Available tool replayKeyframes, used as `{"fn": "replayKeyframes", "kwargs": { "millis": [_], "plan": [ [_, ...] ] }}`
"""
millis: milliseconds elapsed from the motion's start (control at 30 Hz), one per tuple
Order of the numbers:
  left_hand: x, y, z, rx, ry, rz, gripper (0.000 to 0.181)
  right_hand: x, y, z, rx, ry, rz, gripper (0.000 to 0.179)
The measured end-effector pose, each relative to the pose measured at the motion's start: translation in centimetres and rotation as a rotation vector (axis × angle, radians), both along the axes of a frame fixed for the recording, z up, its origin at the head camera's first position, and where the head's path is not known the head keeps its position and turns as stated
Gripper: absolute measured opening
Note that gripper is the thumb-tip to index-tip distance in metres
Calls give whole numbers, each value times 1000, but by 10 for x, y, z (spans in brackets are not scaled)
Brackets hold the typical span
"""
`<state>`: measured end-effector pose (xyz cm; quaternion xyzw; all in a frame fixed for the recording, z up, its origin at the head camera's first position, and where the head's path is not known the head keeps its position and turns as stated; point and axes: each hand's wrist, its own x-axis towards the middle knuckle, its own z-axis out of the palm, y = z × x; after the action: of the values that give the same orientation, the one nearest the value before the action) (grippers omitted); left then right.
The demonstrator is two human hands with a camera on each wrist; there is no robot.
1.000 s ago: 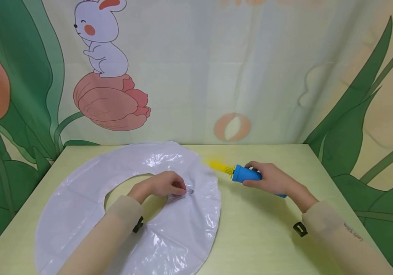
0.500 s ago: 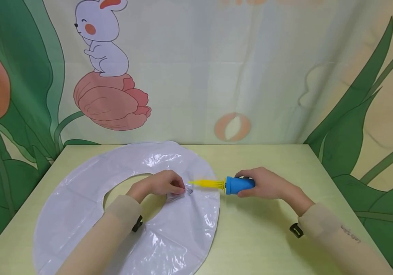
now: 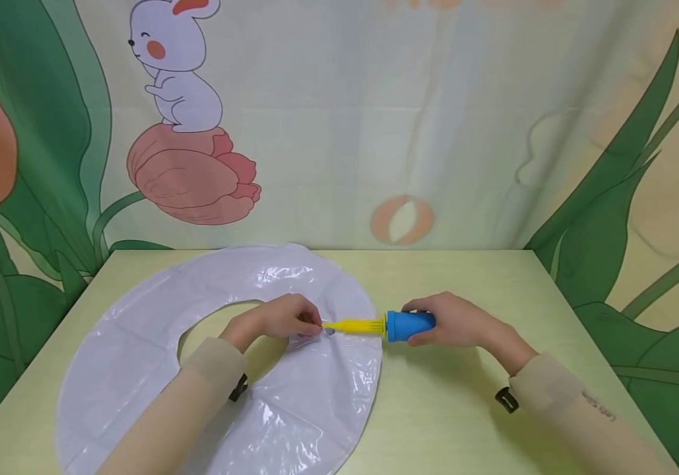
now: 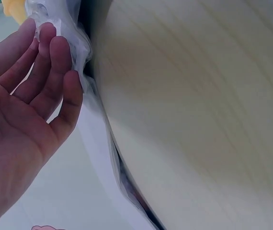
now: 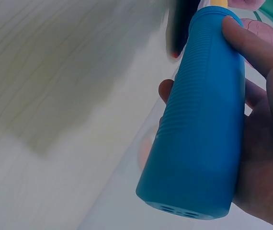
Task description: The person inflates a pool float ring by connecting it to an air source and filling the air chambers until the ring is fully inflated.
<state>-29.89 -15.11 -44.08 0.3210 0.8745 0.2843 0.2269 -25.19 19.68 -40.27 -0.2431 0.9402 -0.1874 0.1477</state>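
Observation:
A flat, wrinkled white swim ring (image 3: 119,369) of shiny plastic lies on the table. My left hand (image 3: 280,315) pinches its clear air valve (image 4: 39,10) near the ring's inner edge, thumb against fingertips in the left wrist view. My right hand (image 3: 454,320) grips a blue hand pump (image 3: 410,326), its fingers wrapped round the ribbed barrel (image 5: 194,115) in the right wrist view. The pump's yellow nozzle (image 3: 357,326) points left, its tip at my left fingertips beside the valve. Whether the tip sits inside the valve cannot be made out.
The pale yellow-green table (image 3: 464,409) extends to the right of the ring. Behind its far edge hangs a printed curtain (image 3: 327,132) with a rabbit, tulips and leaves. Each sleeve cuff has a small black clip (image 3: 507,400) near it.
My right hand has brought the pump left and slightly down, so the nozzle went from beyond the ring's right edge to the valve. The left hand has stayed nearly still.

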Motion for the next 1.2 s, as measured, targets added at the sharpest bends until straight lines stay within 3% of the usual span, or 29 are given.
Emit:
{"fn": "replayKeyframes", "kwargs": {
  "millis": [600,900,1200],
  "plan": [
    [4,12,2,4,16,-12,6,2,9,9,26,-23,-1,54],
    [8,23,2,12,96,-60,6,-4,17,11,70,6,23,58],
    [9,29,2,-11,164,-65,7,-9,17,16,106,44,67,56]
  ]
}}
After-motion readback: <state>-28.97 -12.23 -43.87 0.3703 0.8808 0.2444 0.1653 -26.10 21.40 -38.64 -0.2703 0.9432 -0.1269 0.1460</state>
